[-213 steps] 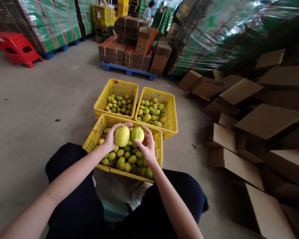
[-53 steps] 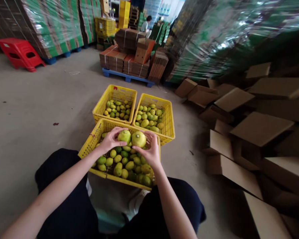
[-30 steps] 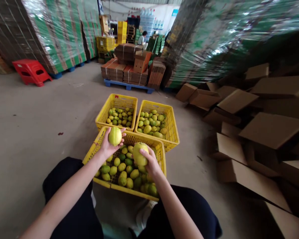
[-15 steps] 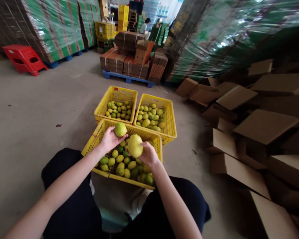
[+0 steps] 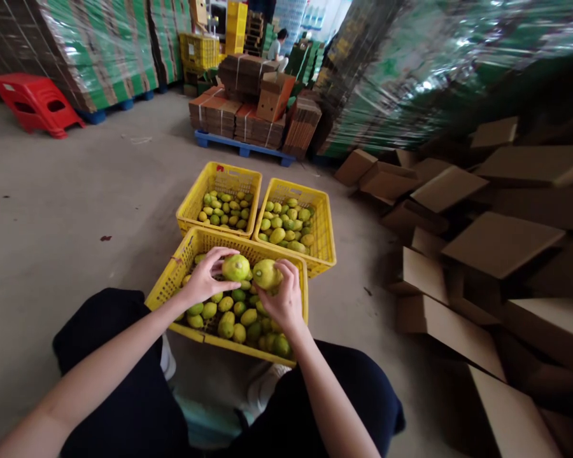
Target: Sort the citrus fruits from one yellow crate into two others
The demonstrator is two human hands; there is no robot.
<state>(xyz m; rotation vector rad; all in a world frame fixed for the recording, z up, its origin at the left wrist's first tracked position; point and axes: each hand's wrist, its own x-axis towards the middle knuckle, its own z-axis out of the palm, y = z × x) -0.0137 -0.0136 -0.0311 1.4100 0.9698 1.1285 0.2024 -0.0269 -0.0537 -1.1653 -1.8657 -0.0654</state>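
My left hand (image 5: 209, 278) holds a yellow-green lemon (image 5: 235, 268) between thumb and fingers. Beside it, my right hand (image 5: 285, 298) is closed round a second, paler lemon (image 5: 266, 274). The two fruits are side by side, with a small gap between them, above the near yellow crate (image 5: 162, 287). Inside that crate lie several green and yellow lemons (image 5: 249, 317). Behind it stand two more yellow crates, the left one (image 5: 186, 216) and the right one (image 5: 323, 236), both holding lemons.
Many open cardboard boxes (image 5: 503, 245) lie along the right. Bundled flat cartons (image 5: 260, 127) stand on a blue pallet (image 5: 244, 150) ahead. A red stool (image 5: 35, 105) is at the left, wrapped stacks rise on both sides, and a person (image 5: 277, 49) is far back.
Both lemons have been turned in my hands, so their ends now show. My left hand has its fingers over its lemon instead of under it. The view has shifted slightly.
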